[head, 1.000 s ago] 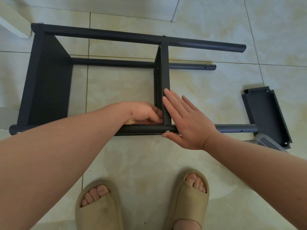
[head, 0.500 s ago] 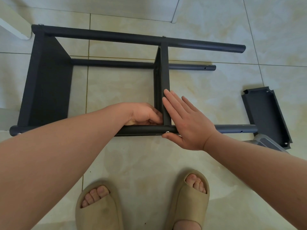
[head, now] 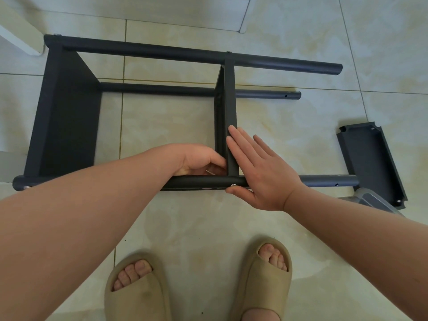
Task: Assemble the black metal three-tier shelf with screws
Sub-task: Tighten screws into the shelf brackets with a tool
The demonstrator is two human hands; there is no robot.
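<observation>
Head cam: black metal three-tier shelf frame (head: 69, 117) lies on its side on pale tile floor (head: 185, 216), btw your arms. Your right hand (head: 261, 172) presses flat, fingers straight, vs. black middle tier panel (head: 230, 100), thumb by silver screw (head: 234, 185) in near post (head: 203, 181). Left hand (head: 199, 158) curls round prob. a thin silver key (head: 209, 172) inside that corner.

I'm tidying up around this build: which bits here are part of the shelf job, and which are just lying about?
Job: shelf frame, middle tier under the right hand, screw in the near pole, loose third tier, left hand.
Lying about: white furniture leg, clear container (contents unseen); sandals are worn.
</observation>
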